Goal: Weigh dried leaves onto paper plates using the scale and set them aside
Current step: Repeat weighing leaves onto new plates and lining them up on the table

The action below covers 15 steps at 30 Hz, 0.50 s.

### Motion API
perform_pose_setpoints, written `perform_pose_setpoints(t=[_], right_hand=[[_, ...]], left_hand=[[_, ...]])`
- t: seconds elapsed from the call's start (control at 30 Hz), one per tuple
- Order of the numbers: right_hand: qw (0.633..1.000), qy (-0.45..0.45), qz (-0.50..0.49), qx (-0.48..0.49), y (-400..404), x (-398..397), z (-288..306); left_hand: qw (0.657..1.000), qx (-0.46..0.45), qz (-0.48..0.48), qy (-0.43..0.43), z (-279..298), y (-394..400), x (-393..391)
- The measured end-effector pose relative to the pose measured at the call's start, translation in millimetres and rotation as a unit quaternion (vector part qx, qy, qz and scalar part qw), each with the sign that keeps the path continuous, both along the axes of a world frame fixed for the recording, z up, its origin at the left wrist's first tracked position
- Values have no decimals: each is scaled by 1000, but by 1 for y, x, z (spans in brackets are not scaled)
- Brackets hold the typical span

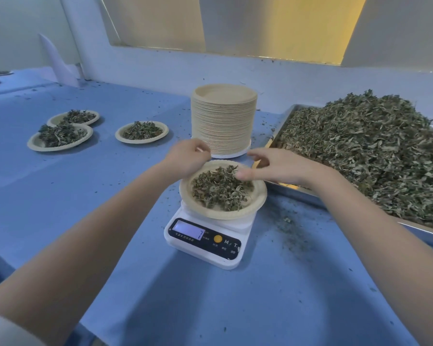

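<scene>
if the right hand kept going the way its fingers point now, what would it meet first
The right hand points left across the plate on the scale. Going on, it would probably first meet the left hand at the plate's far rim, though depth is unclear.

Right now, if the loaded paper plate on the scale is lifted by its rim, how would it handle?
The paper plate looks thin, so it would probably flex under a one-sided grip. Its dried leaves lie loose and heaped, so tilting would likely spill some. The load is probably very light, given such dry, crumbly flakes.

Blue table [85,196]: scale [205,242], plate stack [223,118], leaf tray [420,232] (metal), 3 filled plates [141,132].
</scene>
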State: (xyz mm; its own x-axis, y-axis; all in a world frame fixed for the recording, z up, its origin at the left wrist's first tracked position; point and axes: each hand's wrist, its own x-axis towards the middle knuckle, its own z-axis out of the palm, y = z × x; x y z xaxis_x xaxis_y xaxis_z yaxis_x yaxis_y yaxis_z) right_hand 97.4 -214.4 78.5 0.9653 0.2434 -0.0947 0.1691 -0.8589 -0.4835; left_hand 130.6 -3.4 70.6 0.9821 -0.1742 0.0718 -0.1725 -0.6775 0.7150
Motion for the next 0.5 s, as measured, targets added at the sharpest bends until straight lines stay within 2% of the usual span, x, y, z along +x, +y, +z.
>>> perform_pose_setpoints(t=[0.07,0.13,0.3,0.4,0.5], right_hand=[[994,100,48,18,-2,-4,-4],[986,139,87,23,0,-8,-8],[992,79,89,-47,10,-12,-16],[993,47,77,-78,10,-16,-17],[996,42,66,-31,10,-18,-13]], left_hand=[[998,30,15,54,-9,4,2],[995,30,17,91,-17,6,-1],[991,-4,21,135,-31,8,-7],[988,-63,48,132,-33,10,-8],[978,-141,71,133,-28,15,-7]])
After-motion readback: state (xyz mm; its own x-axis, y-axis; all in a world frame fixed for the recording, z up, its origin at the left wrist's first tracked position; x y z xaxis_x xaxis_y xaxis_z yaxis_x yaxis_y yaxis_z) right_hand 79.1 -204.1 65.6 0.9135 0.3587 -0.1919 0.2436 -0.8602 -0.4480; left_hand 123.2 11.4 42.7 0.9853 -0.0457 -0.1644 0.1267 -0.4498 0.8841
